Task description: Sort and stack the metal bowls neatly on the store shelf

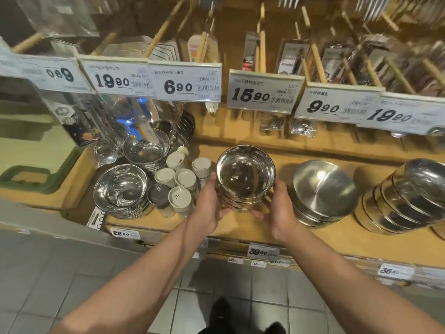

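probably stiff, slick and fairly light, the nested stack of polished steel bowls (245, 179) is clasped by its sides between left hand (209, 208) and right hand (280, 213), fingers curled on the lower rims.

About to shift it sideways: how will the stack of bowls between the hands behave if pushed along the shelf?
The stack of bowls looks rigid and polished, so it should probably slide on the wooden shelf without catching. Several rims are nested, so the upper bowls may shift or rattle. The left hand and right hand bracing both sides should limit tipping.
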Available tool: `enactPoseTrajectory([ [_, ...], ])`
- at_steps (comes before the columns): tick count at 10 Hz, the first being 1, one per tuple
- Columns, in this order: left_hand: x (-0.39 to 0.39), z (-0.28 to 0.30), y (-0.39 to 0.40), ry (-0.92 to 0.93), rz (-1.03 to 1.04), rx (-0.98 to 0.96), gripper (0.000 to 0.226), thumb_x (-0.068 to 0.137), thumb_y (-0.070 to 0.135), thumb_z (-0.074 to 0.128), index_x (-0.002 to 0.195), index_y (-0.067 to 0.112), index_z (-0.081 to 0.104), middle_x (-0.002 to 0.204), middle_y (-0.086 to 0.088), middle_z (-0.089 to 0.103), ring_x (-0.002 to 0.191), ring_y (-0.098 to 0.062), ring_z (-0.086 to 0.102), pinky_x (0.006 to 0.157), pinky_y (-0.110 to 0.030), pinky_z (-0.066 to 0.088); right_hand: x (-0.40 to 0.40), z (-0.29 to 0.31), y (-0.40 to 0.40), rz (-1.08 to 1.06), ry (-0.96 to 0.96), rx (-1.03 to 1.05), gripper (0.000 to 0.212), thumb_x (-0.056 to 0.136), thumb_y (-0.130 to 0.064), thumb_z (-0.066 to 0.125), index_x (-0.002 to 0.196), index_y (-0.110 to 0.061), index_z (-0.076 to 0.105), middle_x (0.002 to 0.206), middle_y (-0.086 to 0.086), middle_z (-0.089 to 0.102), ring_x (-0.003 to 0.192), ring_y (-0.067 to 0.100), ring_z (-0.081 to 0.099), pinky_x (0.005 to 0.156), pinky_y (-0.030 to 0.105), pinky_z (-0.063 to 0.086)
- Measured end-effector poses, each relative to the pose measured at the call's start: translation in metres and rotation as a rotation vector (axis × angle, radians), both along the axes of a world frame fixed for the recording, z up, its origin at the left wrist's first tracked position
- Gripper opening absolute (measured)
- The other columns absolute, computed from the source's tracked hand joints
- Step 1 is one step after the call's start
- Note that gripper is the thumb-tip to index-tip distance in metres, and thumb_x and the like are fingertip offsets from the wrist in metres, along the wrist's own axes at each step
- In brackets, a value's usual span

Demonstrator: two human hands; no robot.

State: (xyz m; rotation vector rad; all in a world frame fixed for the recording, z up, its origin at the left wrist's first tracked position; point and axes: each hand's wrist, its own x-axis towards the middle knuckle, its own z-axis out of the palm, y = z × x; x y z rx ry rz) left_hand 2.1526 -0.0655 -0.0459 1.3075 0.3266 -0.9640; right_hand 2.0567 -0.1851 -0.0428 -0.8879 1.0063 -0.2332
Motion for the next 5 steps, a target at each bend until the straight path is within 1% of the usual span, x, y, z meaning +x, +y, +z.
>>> enactPoseTrajectory([
  [1, -0.001, 0.003, 0.000, 0.000, 0.028, -0.005, 0.039, 0.104, 0.053, 0.039, 0.121, 0.028, 0.064, 0.115, 0.000, 0.069, 0.111, -0.019, 0.063, 0.091, -0.043, 0.053, -0.001, 0.001, 0.000, 0.000, 0.014, -0.005, 0.032, 0.100, -0.048, 0.037, 0.096, -0.036, 0.067, 0.075, -0.019, 0.074, 0.092, 0.007, 0.063, 0.068, 0.035, 0.057],
  [2, -0.005, 0.003, 0.002, -0.015, 0.028, -0.010, 0.033, 0.106, 0.048, 0.038, 0.113, 0.031, 0.066, 0.116, 0.001, 0.070, 0.111, -0.018, 0.063, 0.093, -0.043, 0.053, -0.006, 0.002, 0.002, 0.039, 0.004, -0.026, 0.044, 0.101, -0.047, 0.035, 0.077, -0.045, 0.072, 0.071, -0.020, 0.073, 0.080, 0.001, 0.065, 0.075, 0.040, 0.060],
  [3, -0.012, 0.007, 0.007, -0.049, 0.004, 0.007, 0.030, 0.107, 0.037, 0.038, 0.116, 0.027, 0.065, 0.115, 0.001, 0.072, 0.110, -0.017, 0.063, 0.105, -0.042, 0.046, -0.014, 0.009, 0.007, 0.080, 0.031, -0.048, 0.051, 0.101, -0.045, 0.035, 0.066, -0.047, 0.072, 0.064, -0.019, 0.071, 0.072, 0.004, 0.063, 0.096, 0.055, 0.050],
  [4, -0.025, 0.014, 0.015, -0.081, 0.010, 0.054, 0.024, 0.105, 0.024, 0.046, 0.121, 0.021, 0.063, 0.114, -0.003, 0.072, 0.111, -0.019, 0.064, 0.102, -0.040, 0.050, -0.025, 0.020, 0.013, 0.086, 0.027, -0.014, 0.034, 0.101, -0.044, 0.038, 0.084, -0.036, 0.067, 0.086, -0.011, 0.069, 0.091, 0.010, 0.060, 0.099, 0.050, 0.052],
  [5, -0.044, 0.020, 0.028, -0.151, 0.025, 0.105, 0.026, 0.099, 0.011, 0.059, 0.124, 0.016, 0.056, 0.120, -0.011, 0.068, 0.111, -0.028, 0.066, 0.091, -0.041, 0.059, -0.046, 0.033, 0.015, 0.094, 0.043, 0.006, 0.024, 0.102, -0.043, 0.040, 0.095, -0.031, 0.059, 0.099, -0.003, 0.066, 0.096, 0.015, 0.067, 0.095, 0.050, 0.056],
])
